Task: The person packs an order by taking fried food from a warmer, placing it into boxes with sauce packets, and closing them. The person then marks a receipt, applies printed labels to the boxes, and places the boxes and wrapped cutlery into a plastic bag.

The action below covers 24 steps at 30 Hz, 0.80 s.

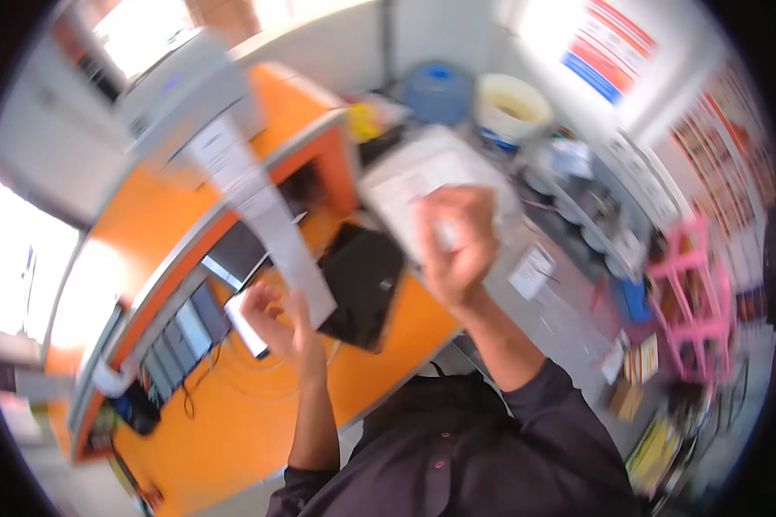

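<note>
Orange covers the bench [224, 439], with a row of grey folders [177, 340] under its raised shelf [147, 207] and a pale printer-like machine [181, 95] on top; from the machine's front a long white paper strip [276, 233] slants down, its printing too blurred to read, its free end just beside the left hand [283, 327]; that hand's fingers are loosely curled, well apart from the thumb, and seem to hold nothing, though I cannot tell whether the thumb touches the strip; a white phone-like thing [246, 327] shows beside the fingertips; right of the strip lies a dark flat case [362, 289]; farther right, the right hand [461, 246] is raised in front of a pale box [405, 164], its fingers drawn narrow, and blur hides whether they pinch anything; the step in hand looks like dealing with the strip, which neither hand clearly grips; the next move would likely call for the left fingers to close lightly on its lower edge, without creasing it.
</note>
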Motion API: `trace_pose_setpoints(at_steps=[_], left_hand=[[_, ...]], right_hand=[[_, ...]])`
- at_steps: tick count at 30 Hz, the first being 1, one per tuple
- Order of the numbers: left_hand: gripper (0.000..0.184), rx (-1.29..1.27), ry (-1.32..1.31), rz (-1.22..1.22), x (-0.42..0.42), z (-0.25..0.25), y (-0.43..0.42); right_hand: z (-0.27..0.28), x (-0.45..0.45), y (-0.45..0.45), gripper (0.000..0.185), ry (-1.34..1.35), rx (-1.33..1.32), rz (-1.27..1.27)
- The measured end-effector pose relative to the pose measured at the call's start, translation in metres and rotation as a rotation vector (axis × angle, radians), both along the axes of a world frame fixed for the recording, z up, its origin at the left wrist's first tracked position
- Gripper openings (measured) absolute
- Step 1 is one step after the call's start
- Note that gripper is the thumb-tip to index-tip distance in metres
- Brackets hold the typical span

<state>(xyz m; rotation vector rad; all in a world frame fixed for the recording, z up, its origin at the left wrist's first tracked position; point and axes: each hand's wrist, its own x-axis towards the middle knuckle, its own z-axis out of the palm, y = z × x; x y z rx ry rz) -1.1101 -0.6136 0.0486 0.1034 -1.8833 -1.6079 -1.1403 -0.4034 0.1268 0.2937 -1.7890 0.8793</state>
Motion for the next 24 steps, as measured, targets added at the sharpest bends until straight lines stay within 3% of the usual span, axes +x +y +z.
trace_pose_setpoints(at_steps=[1,2,4,5,6,8,11,14,15,18,21,24], left_hand=[[0.038,0.227,0.031,-0.262,0.008,0.008,0.019],[0.047,0.482,-0.099,-0.573,0.02,0.023,0.036],[0.046,0.973,-0.375,-0.943,0.04,0.045,0.084],[0.046,0.996,-0.532,-0.989,0.042,0.038,0.1],[0.045,0.919,-0.616,-0.99,0.037,-0.001,0.106],[0.043,0.705,-0.747,-0.992,0.041,-0.023,0.142],[0.044,0.413,-0.651,-1.039,0.062,-0.048,0.205],[0.052,0.038,-0.502,-1.411,0.11,-0.033,0.268],[0.056,-0.023,-0.501,-1.551,0.118,-0.042,0.287],[0.057,-0.173,-0.565,-1.885,0.17,-0.029,0.354],[0.062,-0.241,-0.711,-1.967,0.229,-0.033,0.418],[0.058,-0.3,-0.687,-1.973,0.283,-0.061,0.469]], right_hand=[[-0.007,0.019,0.016,0.008,0.01,0.132,0.127],[-0.021,0.042,0.025,0.018,-0.011,0.315,0.017],[-0.05,0.082,0.034,0.022,-0.057,0.371,-0.045],[-0.068,0.106,0.042,0.021,-0.134,0.417,-0.041],[-0.08,0.128,0.047,0.02,-0.196,0.416,-0.101],[-0.109,0.169,0.055,0.03,-0.304,0.31,-0.132],[-0.103,0.235,0.094,0.043,-0.448,0.135,-0.333],[-0.106,0.291,0.154,0.045,-0.545,-0.427,-0.463],[-0.116,0.314,0.173,0.038,-0.672,-0.466,-0.451],[-0.148,0.382,0.216,0.029,-0.661,-0.881,-0.233],[-0.163,0.448,0.249,0.023,-0.511,-1.055,-0.418],[-0.173,0.541,0.308,0.02,-0.578,-1.028,-0.748]])
